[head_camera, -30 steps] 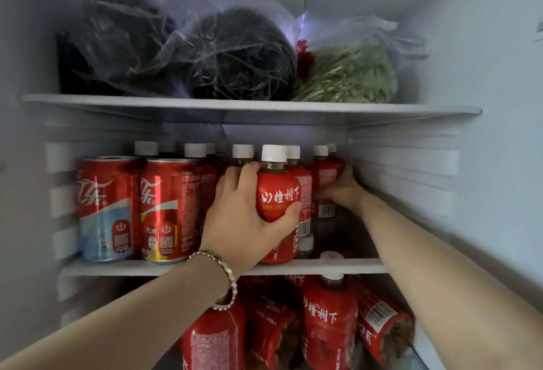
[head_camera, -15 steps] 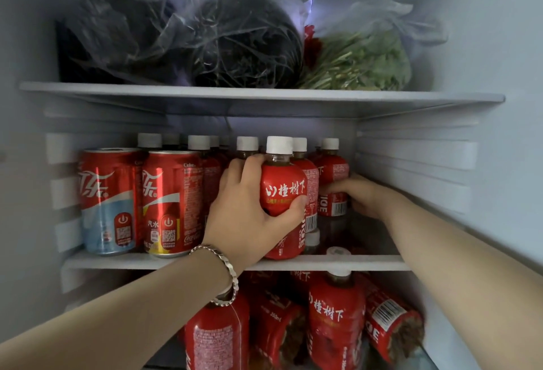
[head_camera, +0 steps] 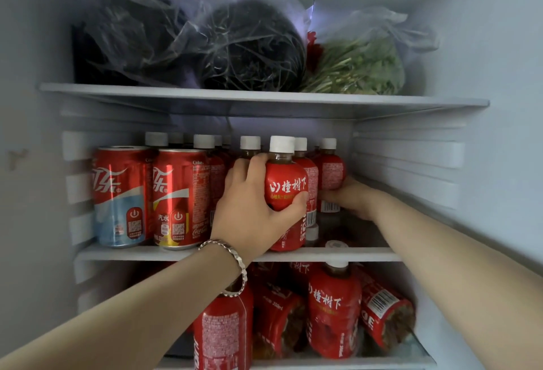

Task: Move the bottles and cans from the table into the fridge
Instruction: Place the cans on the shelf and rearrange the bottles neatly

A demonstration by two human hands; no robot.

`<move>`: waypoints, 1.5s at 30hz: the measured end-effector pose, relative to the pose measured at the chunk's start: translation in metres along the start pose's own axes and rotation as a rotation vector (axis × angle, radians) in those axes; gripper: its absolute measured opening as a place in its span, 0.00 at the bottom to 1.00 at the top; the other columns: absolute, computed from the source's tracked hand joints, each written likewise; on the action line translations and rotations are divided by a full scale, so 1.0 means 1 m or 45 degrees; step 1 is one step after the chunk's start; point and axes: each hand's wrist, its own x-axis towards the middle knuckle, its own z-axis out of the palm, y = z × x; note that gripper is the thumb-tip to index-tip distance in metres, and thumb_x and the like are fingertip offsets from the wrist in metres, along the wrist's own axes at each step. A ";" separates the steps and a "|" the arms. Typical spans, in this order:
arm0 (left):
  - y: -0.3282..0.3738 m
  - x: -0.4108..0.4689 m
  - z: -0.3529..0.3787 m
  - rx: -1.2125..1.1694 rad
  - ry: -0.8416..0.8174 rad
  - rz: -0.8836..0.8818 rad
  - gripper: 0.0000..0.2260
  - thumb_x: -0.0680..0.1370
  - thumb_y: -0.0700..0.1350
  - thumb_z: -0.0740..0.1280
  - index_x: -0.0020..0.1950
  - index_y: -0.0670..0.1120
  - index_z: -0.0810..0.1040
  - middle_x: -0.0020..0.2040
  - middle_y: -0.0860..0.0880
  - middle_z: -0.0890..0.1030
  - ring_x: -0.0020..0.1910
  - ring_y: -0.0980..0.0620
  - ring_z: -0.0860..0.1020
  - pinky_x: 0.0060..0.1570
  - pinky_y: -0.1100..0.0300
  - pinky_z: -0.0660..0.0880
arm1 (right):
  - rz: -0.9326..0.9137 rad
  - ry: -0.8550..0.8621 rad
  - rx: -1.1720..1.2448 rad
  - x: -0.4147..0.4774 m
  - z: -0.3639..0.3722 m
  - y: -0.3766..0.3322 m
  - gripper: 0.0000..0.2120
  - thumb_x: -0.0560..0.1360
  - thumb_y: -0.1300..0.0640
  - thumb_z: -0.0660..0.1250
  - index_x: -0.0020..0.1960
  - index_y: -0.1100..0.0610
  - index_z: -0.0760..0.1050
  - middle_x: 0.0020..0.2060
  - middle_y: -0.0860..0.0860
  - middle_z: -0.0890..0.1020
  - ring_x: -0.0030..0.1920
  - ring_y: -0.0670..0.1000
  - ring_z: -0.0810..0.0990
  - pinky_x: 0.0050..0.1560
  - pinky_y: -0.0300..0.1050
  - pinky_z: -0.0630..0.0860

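- Fingers (head_camera: 248, 165) of the left hand (head_camera: 249, 211) are wrapping the red bottle (head_camera: 286, 184), mid-frame on the fridge shelf (head_camera: 132, 253).
- Right hand (head_camera: 352, 198) is touching a rear bottle (head_camera: 332, 170); its grip is unclear.
- Keeping the red bottle upright while sliding it back seems wise.

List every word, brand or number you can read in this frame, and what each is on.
"山楂树下": front bottle gripped by the left hand; also the lower upright bottle.
"乐": left can and right can.
"Coke", "汽水": right can.
"350ml": lying bottle, faint.
Too small to read: fine print, and the barcode digits on the back bottle held by the right hand.
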 end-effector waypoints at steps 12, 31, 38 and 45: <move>-0.002 -0.003 -0.003 -0.026 -0.045 -0.012 0.29 0.71 0.63 0.61 0.68 0.52 0.61 0.62 0.50 0.66 0.61 0.52 0.65 0.49 0.61 0.68 | -0.191 0.909 0.283 -0.068 0.040 -0.044 0.17 0.74 0.58 0.64 0.62 0.58 0.70 0.61 0.57 0.73 0.61 0.56 0.72 0.60 0.48 0.71; 0.005 -0.003 -0.015 0.223 -0.346 0.575 0.23 0.75 0.38 0.58 0.70 0.50 0.66 0.72 0.52 0.65 0.71 0.53 0.61 0.68 0.57 0.56 | -0.511 1.014 0.036 -0.127 0.044 -0.029 0.35 0.61 0.48 0.78 0.63 0.51 0.67 0.54 0.50 0.73 0.45 0.42 0.72 0.43 0.28 0.67; -0.014 0.005 0.000 0.671 -0.422 0.619 0.22 0.79 0.46 0.55 0.73 0.56 0.58 0.76 0.56 0.42 0.75 0.53 0.41 0.69 0.55 0.34 | -0.260 0.746 -0.061 -0.088 0.019 -0.022 0.41 0.69 0.51 0.74 0.73 0.56 0.54 0.66 0.58 0.65 0.61 0.55 0.70 0.58 0.44 0.66; -0.017 0.003 0.002 0.580 -0.378 0.596 0.22 0.78 0.47 0.55 0.72 0.57 0.61 0.76 0.56 0.45 0.75 0.54 0.43 0.69 0.57 0.34 | 0.137 0.175 0.852 -0.065 0.004 -0.028 0.40 0.67 0.25 0.53 0.66 0.53 0.72 0.57 0.59 0.79 0.58 0.59 0.77 0.64 0.61 0.68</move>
